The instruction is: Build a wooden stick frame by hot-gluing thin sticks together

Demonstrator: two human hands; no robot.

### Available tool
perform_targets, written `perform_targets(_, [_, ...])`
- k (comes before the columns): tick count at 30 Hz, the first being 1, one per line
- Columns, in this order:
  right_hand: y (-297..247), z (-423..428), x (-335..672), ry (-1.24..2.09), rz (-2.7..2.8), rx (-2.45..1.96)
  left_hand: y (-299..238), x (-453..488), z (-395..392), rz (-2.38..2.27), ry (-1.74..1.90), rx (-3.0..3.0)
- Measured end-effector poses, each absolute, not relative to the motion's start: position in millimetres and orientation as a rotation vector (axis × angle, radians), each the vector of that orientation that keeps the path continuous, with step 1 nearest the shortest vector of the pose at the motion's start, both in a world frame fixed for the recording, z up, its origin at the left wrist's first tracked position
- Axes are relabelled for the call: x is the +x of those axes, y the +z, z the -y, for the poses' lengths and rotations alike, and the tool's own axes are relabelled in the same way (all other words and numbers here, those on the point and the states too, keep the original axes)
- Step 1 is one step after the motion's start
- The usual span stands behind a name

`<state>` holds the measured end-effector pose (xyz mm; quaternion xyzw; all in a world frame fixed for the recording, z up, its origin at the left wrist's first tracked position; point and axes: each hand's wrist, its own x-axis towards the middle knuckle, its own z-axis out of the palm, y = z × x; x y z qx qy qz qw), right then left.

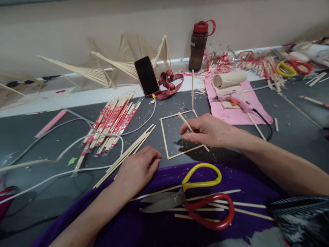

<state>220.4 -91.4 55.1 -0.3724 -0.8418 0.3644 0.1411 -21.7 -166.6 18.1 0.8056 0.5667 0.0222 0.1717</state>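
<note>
Pinched between the fingers of my right hand (210, 130) is a wooden chopstick (185, 122), held at a slant above a square frame of thin sticks (164, 139). The frame lies flat on the table, and an upright stick (192, 90) rises from its far right corner. My left hand (140, 166) rests at the table edge, left of the frame, fingers curled with nothing visible in them. Loose chopsticks (128, 149) lie beside it, partly behind the hand. Nearer to me, scissors (177, 197) with yellow and red handles lie partly open on purple cloth (108, 212) among more sticks.
Wrapped chopsticks (110, 123) and white cables (64, 151) cover the left side. Behind stand a phone (147, 76), a bottle (197, 48) and stick structures (82, 70). A pink glue gun (238, 100) lies on a pink sheet (257, 113) at right, near wrapper scraps (223, 58).
</note>
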Motion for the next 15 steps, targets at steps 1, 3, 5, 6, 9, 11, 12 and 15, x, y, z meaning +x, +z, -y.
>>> perform_targets(1, [57,91,221,1.045,2.421,-1.084,19,-22,168,-1.663,0.001,2.304])
perform_targets(3, [60,91,222,1.033,2.407,-1.1,21,-23,173,-1.79,-0.123,2.338])
perform_targets(5, [63,90,223,1.028,2.4,-1.113,21,-24,177,-1.839,-0.207,2.391])
perform_targets(6, [64,90,224,1.027,2.4,-1.117,21,-24,179,-1.822,-0.227,2.421])
perform_targets(9, [66,90,224,1.028,2.399,-1.123,18,-25,181,-1.716,-0.238,2.485])
perform_targets(11, [66,90,225,1.027,2.402,-1.12,18,-25,180,-1.679,-0.23,2.489])
perform_targets(12, [66,90,225,1.025,2.404,-1.114,19,-24,179,-1.673,-0.207,2.465])
perform_targets(15, [66,89,226,1.015,2.406,-1.103,25,-22,177,-1.666,-0.018,2.205])
